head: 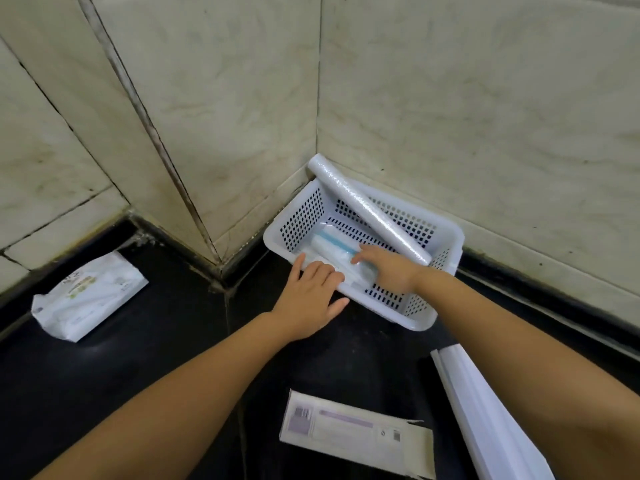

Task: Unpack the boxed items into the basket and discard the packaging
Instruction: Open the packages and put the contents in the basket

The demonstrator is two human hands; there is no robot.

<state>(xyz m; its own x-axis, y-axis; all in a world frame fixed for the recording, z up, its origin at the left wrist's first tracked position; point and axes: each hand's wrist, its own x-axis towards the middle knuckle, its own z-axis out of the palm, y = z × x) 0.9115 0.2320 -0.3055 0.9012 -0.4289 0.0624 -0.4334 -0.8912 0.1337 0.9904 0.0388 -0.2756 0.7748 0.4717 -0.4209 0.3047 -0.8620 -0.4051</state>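
Note:
A white perforated basket (446,233) stands in the corner of the black counter against the tiled walls. A long clear-wrapped roll (367,209) leans across it, its top end over the far rim. A flat packet with a blue stripe (334,245) lies on the basket's floor. My right hand (388,268) reaches inside the basket, fingers spread on the packet. My left hand (311,292) rests over the basket's near rim, fingers on the packet's near end. An opened flat white box (353,434) lies on the counter close to me.
A long white box (485,420) lies at the right, partly under my right forearm. A white soft pack of wipes (90,296) sits at the left of the black counter (156,341). Tiled walls close off the back and both sides.

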